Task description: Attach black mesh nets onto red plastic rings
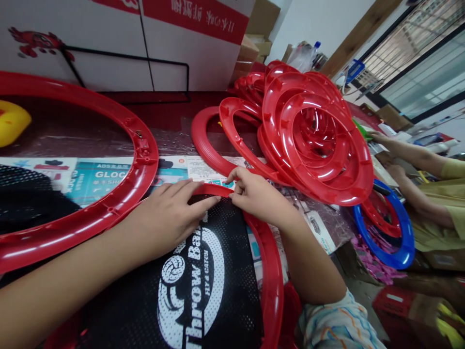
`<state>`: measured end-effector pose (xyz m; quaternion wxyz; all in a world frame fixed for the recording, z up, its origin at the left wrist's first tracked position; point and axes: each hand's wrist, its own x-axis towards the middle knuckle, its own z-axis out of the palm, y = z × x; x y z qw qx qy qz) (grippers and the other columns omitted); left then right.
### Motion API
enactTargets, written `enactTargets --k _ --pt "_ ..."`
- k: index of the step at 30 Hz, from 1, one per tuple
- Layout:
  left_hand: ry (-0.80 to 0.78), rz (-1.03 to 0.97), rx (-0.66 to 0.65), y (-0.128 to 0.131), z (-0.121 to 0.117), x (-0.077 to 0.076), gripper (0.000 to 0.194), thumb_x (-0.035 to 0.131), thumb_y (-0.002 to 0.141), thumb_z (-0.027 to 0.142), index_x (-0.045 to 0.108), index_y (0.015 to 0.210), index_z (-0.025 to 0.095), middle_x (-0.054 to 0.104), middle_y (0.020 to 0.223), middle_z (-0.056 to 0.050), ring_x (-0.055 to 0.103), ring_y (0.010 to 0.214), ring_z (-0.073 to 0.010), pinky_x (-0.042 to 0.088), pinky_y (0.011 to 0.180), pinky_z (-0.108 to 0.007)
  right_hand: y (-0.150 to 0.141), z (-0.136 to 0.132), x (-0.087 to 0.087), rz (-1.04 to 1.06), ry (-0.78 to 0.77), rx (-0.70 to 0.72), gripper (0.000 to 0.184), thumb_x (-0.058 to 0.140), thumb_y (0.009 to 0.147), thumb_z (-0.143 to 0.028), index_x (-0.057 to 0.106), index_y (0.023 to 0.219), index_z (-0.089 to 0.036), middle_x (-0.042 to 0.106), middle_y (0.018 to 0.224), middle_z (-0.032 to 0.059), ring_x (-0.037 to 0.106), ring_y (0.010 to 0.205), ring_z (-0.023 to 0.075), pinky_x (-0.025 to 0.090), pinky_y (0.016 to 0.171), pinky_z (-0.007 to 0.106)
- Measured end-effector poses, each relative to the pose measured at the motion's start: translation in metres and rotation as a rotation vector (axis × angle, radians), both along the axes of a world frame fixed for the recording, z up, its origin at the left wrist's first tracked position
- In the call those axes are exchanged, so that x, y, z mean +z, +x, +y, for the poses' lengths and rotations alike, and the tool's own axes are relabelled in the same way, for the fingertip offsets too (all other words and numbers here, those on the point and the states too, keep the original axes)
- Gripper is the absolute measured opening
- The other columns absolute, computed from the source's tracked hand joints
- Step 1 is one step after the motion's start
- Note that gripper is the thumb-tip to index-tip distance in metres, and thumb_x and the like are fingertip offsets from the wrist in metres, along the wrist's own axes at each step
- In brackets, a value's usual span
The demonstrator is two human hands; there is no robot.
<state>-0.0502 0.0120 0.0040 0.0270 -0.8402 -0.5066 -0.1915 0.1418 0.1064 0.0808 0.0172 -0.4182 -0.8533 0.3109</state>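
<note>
A black mesh net with white "Throw Ball, Fly & Catch" print lies over a red plastic ring in front of me. My left hand holds the net's far edge against the ring's rim, thumb on the near side and fingers over the far side. Just right of it, my right hand pinches the same edge with thumb and curled index finger. The fingertips of both hands nearly meet; what lies between them is partly hidden. Left of my hands is a larger-looking red ring, its ribbed underside up.
A heap of red rings stands to the right on the newspaper-like covered table. A blue ring hangs near the table edge. A white carton and a black wire frame stand behind. Another person's arms work at right.
</note>
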Motion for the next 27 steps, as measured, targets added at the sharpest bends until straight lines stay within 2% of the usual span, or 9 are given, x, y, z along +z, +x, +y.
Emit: enactTargets --k 4,11,18,27 --pt "0.032 0.026 -0.003 -0.001 0.000 -0.003 0.047 0.044 0.091 0.019 0.054 0.136 0.028 0.056 0.126 -0.019 0.056 0.109 -0.0372 0.049 0.081 -0.051 -0.003 -0.001 -0.002 -0.009 0.012 -0.010 0.023 0.050 0.081 -0.004 0.049 0.098 -0.019 0.052 0.068 -0.0059 0.051 0.063 0.0127 0.032 0.062 0.023" --pt "0.004 0.048 0.020 -0.001 0.001 -0.003 0.047 0.044 0.091 0.022 0.055 0.136 0.024 0.054 0.128 -0.021 0.056 0.109 -0.0387 0.049 0.081 -0.052 -0.004 0.001 -0.004 0.059 0.044 -0.008 0.021 0.050 0.081 -0.005 0.047 0.096 -0.019 0.048 0.064 -0.0076 0.048 0.060 0.0124 0.029 0.059 0.023" --pt "-0.006 0.065 0.025 0.000 0.001 -0.003 0.048 0.044 0.092 0.023 0.052 0.139 0.023 0.053 0.130 -0.022 0.055 0.111 -0.0395 0.049 0.083 -0.052 -0.005 -0.001 -0.005 0.099 0.082 -0.005 0.018 0.049 0.082 -0.006 0.046 0.094 -0.019 0.047 0.065 -0.0069 0.048 0.061 0.0128 0.031 0.061 0.023" --pt "-0.009 0.070 0.065 0.002 0.001 -0.003 0.047 0.039 0.095 0.026 0.053 0.139 0.023 0.053 0.129 -0.021 0.056 0.107 -0.0387 0.050 0.082 -0.052 -0.011 -0.004 -0.009 -0.027 0.198 0.017 0.021 0.047 0.084 -0.004 0.050 0.101 -0.016 0.055 0.071 -0.0022 0.054 0.066 0.0153 0.036 0.064 0.024"
